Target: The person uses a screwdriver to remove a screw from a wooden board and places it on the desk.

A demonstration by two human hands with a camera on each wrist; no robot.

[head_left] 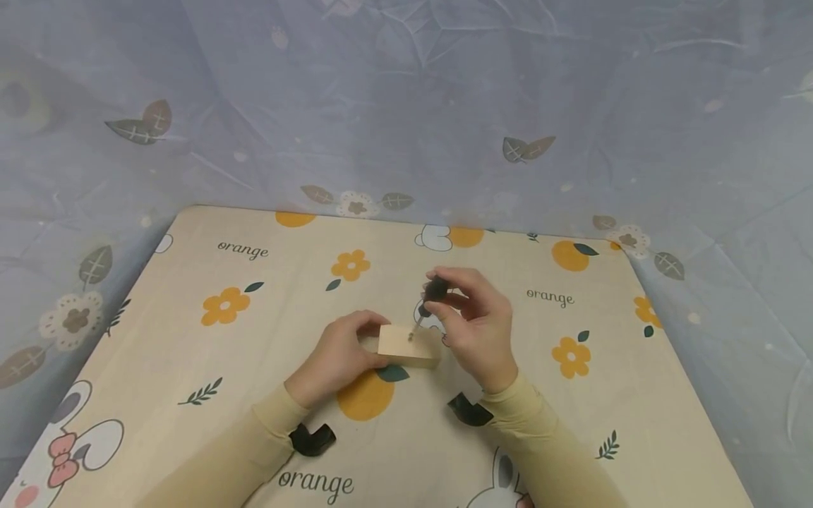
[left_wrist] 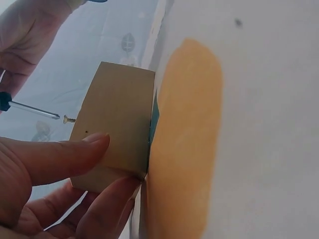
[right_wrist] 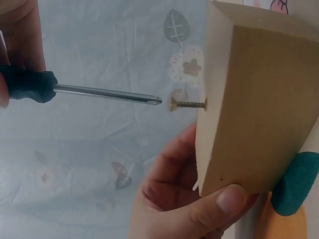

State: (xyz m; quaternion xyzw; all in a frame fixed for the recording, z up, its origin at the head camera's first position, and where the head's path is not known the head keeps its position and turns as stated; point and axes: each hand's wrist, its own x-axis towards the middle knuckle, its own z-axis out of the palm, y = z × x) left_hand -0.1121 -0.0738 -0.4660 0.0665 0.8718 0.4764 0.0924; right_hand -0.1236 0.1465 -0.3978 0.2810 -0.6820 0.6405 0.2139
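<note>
A pale wooden block (head_left: 406,343) lies on the patterned tabletop, near its middle. My left hand (head_left: 339,356) grips the block's left end, thumb on the near side and fingers round the far side. From the block's top face stands a brass-coloured screw (right_wrist: 189,104), its tip in the wood and most of the thread showing. My right hand (head_left: 479,328) holds a screwdriver (head_left: 436,288) by its dark handle, shaft slanting down to the screw. In the right wrist view a small gap separates the cross-shaped screwdriver tip from the screw head. A tiny dark hole marks the block's side.
The table (head_left: 286,282) is covered with a cream cloth printed with oranges, flowers and rabbits. A pale blue-grey patterned sheet (head_left: 406,106) hangs behind and at both sides. Black straps (head_left: 470,410) sit at my wrists.
</note>
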